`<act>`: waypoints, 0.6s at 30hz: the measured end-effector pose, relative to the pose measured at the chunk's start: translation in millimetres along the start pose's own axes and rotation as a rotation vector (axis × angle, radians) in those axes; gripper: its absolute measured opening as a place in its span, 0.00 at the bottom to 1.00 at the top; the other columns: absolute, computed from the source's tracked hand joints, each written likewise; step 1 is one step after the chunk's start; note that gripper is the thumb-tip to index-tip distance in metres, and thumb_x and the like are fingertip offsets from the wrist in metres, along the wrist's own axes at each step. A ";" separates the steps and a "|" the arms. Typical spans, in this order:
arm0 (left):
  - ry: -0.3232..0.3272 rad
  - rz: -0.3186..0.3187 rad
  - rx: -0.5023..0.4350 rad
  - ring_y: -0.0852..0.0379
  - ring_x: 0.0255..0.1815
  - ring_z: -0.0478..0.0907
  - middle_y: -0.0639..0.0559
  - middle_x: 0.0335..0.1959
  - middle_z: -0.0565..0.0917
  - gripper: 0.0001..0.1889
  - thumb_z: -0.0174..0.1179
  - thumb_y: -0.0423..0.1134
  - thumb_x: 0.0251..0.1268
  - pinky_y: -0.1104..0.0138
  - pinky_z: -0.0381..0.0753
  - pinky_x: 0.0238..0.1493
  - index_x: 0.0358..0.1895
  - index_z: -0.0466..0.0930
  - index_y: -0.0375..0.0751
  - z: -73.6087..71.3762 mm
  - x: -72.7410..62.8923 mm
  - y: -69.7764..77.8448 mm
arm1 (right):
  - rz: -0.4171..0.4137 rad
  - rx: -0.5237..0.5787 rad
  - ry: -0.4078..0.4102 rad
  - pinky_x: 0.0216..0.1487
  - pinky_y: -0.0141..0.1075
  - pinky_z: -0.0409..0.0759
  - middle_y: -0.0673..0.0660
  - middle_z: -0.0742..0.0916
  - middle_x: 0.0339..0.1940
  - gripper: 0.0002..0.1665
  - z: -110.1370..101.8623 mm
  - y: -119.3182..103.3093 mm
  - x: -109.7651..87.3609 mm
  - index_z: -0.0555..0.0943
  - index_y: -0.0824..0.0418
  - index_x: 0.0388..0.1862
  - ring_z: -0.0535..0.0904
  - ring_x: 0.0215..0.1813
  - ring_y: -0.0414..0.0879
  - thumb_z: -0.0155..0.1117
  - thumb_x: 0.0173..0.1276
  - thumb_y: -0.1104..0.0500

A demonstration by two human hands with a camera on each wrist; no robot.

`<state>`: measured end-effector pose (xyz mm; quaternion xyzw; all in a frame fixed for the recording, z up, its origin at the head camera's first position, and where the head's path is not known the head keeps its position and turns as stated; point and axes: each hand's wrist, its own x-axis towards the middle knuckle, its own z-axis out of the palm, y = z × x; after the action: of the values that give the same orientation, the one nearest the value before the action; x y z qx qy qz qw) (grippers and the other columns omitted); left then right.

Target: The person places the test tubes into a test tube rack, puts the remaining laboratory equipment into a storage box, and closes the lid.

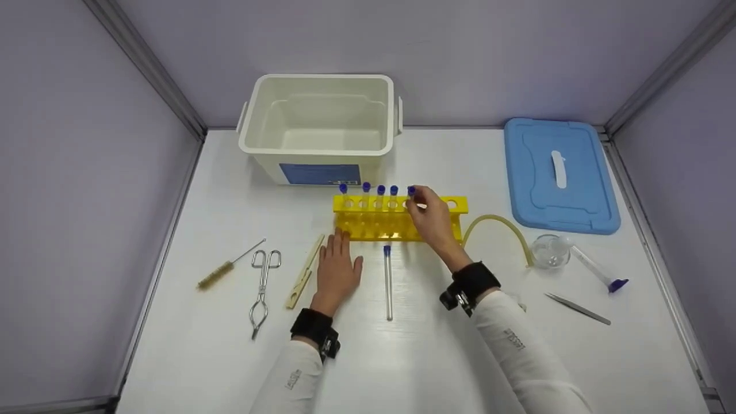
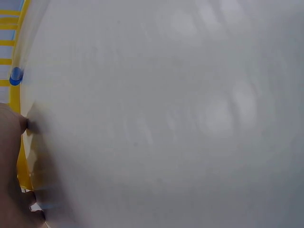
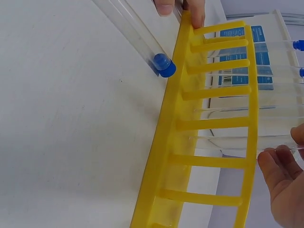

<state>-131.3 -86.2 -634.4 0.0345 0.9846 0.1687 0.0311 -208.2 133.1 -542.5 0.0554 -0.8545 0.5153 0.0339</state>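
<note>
A yellow test tube rack (image 1: 397,204) stands mid-table, with several blue-capped test tubes (image 1: 380,194) upright in its left holes. My right hand (image 1: 432,221) pinches another blue-capped test tube (image 1: 411,191) near its top. In the right wrist view, that tube (image 3: 273,141) passes down through the rack beside the fingertips (image 3: 267,159). Fairly straight, the fingers of my left hand (image 1: 338,273) reach the rack's front left corner; the left wrist view catches only part of this hand (image 2: 9,156). One more capped test tube (image 1: 388,287) lies on the table in front of the rack.
Behind the rack is a white bin (image 1: 319,152); its blue lid (image 1: 566,201) lies back right. A tube brush (image 1: 217,275), metal tongs (image 1: 263,287) and a wooden clamp (image 1: 302,279) lie left. Rubber tubing (image 1: 506,221), a glass dish (image 1: 549,253) and tweezers (image 1: 578,309) lie right.
</note>
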 end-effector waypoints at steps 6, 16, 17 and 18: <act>0.001 -0.004 -0.003 0.38 0.80 0.53 0.38 0.81 0.52 0.35 0.48 0.52 0.76 0.45 0.55 0.79 0.77 0.54 0.34 0.0 0.2 -0.6 | 0.033 -0.014 0.014 0.61 0.46 0.82 0.63 0.84 0.57 0.24 -6.6 -2.4 -4.2 0.75 0.62 0.66 0.83 0.59 0.55 0.57 0.74 0.57; 0.000 -0.003 -0.016 0.37 0.80 0.53 0.38 0.81 0.50 0.36 0.48 0.52 0.76 0.45 0.54 0.79 0.77 0.54 0.34 0.6 0.1 -0.2 | -0.132 0.053 0.192 0.53 0.48 0.85 0.62 0.86 0.54 0.17 -15.1 -20.2 -23.8 0.80 0.64 0.58 0.84 0.55 0.54 0.57 0.74 0.60; 0.001 -0.002 -0.015 0.37 0.80 0.53 0.38 0.81 0.50 0.36 0.48 0.52 0.76 0.45 0.54 0.79 0.77 0.53 0.34 0.6 0.0 0.0 | -0.159 0.052 0.205 0.52 0.48 0.86 0.62 0.86 0.53 0.16 -15.5 -22.1 -26.2 0.80 0.65 0.57 0.84 0.55 0.54 0.57 0.74 0.61; 0.002 -0.001 -0.016 0.37 0.80 0.53 0.38 0.81 0.50 0.36 0.48 0.52 0.76 0.45 0.54 0.79 0.77 0.53 0.34 0.6 -0.1 0.2 | -0.184 0.048 0.214 0.51 0.48 0.86 0.62 0.86 0.52 0.16 -15.8 -23.6 -28.5 0.81 0.65 0.56 0.84 0.54 0.54 0.57 0.74 0.62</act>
<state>-131.2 -85.9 -634.8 0.0336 0.9832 0.1767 0.0302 -176.9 137.9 -517.7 0.0792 -0.8246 0.5334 0.1709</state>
